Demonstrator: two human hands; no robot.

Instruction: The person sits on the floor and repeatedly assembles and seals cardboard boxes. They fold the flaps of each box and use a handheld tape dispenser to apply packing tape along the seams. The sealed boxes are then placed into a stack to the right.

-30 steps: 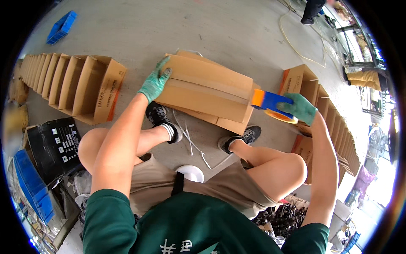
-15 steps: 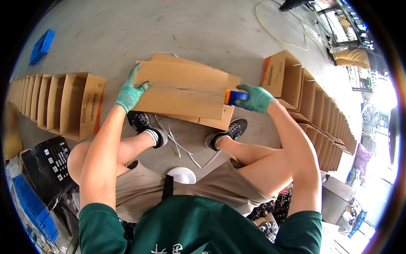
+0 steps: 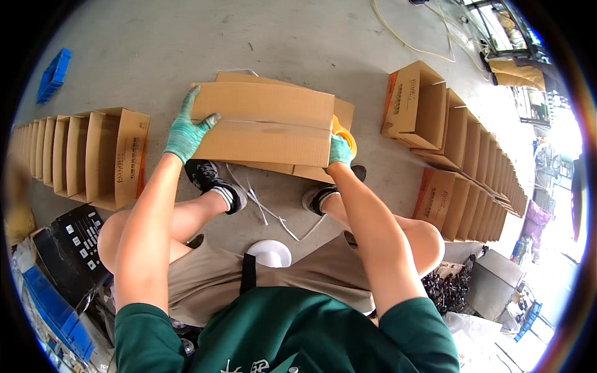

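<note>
A brown cardboard box [image 3: 264, 140] lies in front of me with its two top flaps closed along a middle seam. My left hand [image 3: 189, 132], in a green glove, grips its left end, thumb on top. At the right end, my gloved right hand [image 3: 339, 152] is closed round a tape dispenser [image 3: 346, 133]; its yellow-orange roll shows, while its blue body is hidden behind the hand and box. Tape seems to run along the seam. Beneath the box lie flat cardboard pieces [image 3: 344, 112], their edges sticking out.
Rows of open boxes stand at the left [image 3: 102, 155] and right [image 3: 429, 112]. White straps [image 3: 273, 217] lie between my shoes. A white round stool [image 3: 270, 253] is under me. A blue crate [image 3: 54, 76] sits far left, a black box [image 3: 68, 242] near left.
My right hand has moved left and turned down over the box's right end with the tape dispenser. The left hand keeps its place on the box.
</note>
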